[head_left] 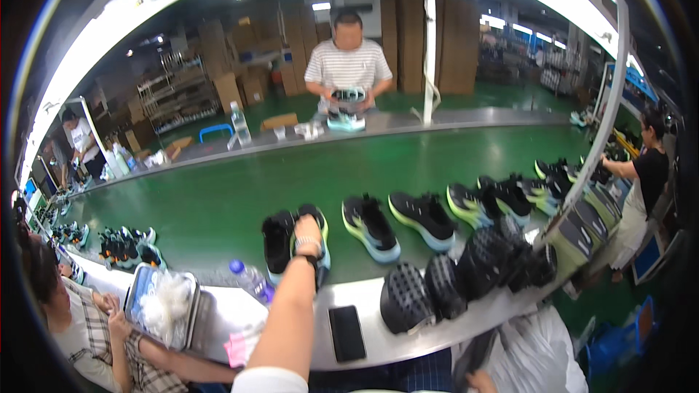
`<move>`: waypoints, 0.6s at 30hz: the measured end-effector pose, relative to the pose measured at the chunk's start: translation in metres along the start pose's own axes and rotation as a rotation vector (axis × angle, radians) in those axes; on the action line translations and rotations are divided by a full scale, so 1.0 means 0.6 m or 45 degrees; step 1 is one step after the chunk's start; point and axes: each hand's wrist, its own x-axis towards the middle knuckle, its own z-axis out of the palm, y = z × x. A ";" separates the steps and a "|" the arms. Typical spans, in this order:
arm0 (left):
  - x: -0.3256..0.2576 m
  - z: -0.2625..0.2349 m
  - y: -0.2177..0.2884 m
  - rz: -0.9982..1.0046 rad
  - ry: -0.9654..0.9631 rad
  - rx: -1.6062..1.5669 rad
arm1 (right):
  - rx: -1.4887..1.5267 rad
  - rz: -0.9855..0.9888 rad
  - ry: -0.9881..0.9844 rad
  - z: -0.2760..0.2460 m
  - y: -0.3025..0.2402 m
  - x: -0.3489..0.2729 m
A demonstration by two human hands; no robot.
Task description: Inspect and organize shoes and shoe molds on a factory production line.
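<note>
One hand (307, 229) on a black sneaker (314, 236), grip unclear, green conveyor belt (218, 204).

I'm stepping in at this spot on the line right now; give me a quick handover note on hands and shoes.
Right hand: stretched out over the green belt, on a black shoe with a light sole; grip hidden.
Left hand: out of view.
Beside it lies another black shoe; more shoes run along the belt to the right.
Phone and water bottle lie on the near ledge.
Done or left: cannot tell.

A black phone (346, 332) lies beside a plastic bottle (251, 281).
</note>
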 end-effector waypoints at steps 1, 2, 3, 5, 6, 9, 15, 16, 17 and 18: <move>0.001 -0.017 0.001 0.005 -0.007 0.004 | 0.006 0.137 -0.072 0.021 -0.006 0.012; -0.005 -0.040 0.000 0.059 -0.056 -0.043 | 0.113 0.205 0.000 0.047 -0.019 0.002; -0.011 -0.069 0.005 0.201 -0.220 -0.104 | 0.238 0.232 -0.219 0.047 -0.026 -0.003; -0.077 -0.126 0.018 0.336 -0.007 -0.230 | 0.529 0.249 -0.439 0.048 -0.050 -0.034; -0.140 -0.158 0.013 0.359 0.047 -0.412 | 0.736 0.265 -0.463 0.051 -0.067 -0.054; -0.366 -0.258 -0.030 0.395 -0.199 -0.987 | 0.780 0.309 -0.413 0.043 -0.084 -0.085; -0.738 -0.241 -0.233 -0.315 -1.538 -0.627 | 1.013 0.409 -0.757 0.072 -0.019 -0.025; -0.790 -0.198 -0.274 -0.519 -1.496 -0.592 | 0.950 0.301 -0.821 0.072 -0.006 -0.008; -0.836 -0.148 -0.317 -0.437 -1.394 -0.411 | 0.842 0.232 -0.787 0.077 0.004 -0.001; -0.879 -0.094 -0.354 -0.332 -1.242 -0.234 | 0.798 0.249 -0.786 0.073 0.009 0.008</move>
